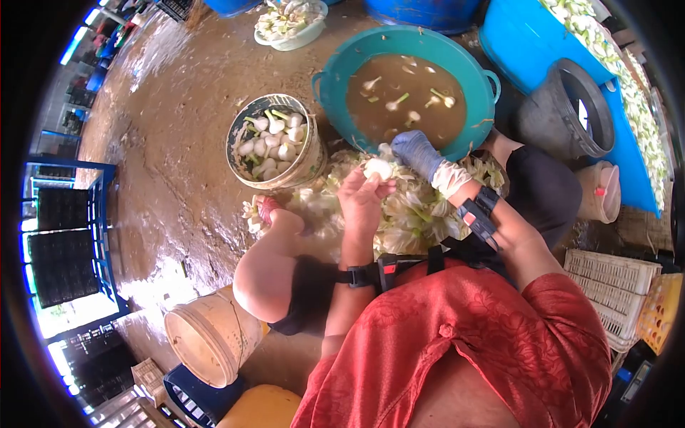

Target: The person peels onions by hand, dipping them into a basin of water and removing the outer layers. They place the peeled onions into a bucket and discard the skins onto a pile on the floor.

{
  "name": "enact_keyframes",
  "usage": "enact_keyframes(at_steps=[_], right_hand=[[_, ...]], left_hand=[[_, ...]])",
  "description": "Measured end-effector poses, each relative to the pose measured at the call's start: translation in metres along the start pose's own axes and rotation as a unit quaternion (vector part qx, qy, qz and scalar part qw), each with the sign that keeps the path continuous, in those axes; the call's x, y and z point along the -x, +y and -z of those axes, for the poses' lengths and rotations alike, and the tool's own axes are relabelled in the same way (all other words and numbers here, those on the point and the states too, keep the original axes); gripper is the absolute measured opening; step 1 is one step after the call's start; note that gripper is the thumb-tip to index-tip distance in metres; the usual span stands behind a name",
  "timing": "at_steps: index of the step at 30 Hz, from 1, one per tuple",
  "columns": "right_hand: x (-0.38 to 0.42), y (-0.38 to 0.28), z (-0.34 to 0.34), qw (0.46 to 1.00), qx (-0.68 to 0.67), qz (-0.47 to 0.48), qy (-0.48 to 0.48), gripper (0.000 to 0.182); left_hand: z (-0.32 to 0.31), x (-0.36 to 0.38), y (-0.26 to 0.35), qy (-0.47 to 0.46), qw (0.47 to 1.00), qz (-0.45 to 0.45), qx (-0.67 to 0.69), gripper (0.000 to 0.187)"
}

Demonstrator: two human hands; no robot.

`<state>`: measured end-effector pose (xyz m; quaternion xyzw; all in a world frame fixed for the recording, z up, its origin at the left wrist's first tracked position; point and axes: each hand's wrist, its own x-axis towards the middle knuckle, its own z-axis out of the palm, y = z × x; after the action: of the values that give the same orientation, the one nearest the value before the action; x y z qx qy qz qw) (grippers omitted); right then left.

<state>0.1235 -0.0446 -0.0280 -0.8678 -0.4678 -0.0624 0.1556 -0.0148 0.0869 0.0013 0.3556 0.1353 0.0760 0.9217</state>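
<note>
My bare left hand (364, 198) pinches a white garlic bulb (378, 169) between thumb and fingers, above a heap of pale peelings (421, 210). Close on its right, my right hand (419, 154), in a blue-grey glove, is closed at the near rim of the green tub (332, 107); what its fingers hold, if anything, is hidden. Several garlic bulbs, some with short green stems, float in the tub's brown water (428, 71). To the left of the tub, a dirty white bucket (312, 157) holds many cleaned bulbs (270, 146).
A pale basin (292, 39) of peelings stands beyond the bucket. At right are a dark grey bucket (542, 114) and a blue container (514, 43) beside heaped peelings. A cream bucket (203, 342) lies tipped near my left knee. White crates (610, 285) sit at right. The brown floor is wet.
</note>
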Motion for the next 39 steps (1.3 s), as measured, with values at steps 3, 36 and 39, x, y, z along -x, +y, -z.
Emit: enact_keyframes(at_steps=[3, 36, 39], right_hand=[[0.027, 0.005, -0.004, 0.952, -0.043, -0.253, -0.169, 0.017], [0.046, -0.032, 0.048, 0.706, -0.652, -0.275, -0.03, 0.024], [0.034, -0.038, 0.063, 0.885, -0.411, -0.15, -0.16, 0.012]], left_hand=[[0.001, 0.001, 0.009, -0.09, 0.985, 0.017, 0.145, 0.035], [-0.015, 0.004, -0.005, -0.021, 0.978, 0.071, -0.193, 0.035], [-0.019, 0.005, -0.012, 0.076, 0.947, 0.06, -0.307, 0.038]])
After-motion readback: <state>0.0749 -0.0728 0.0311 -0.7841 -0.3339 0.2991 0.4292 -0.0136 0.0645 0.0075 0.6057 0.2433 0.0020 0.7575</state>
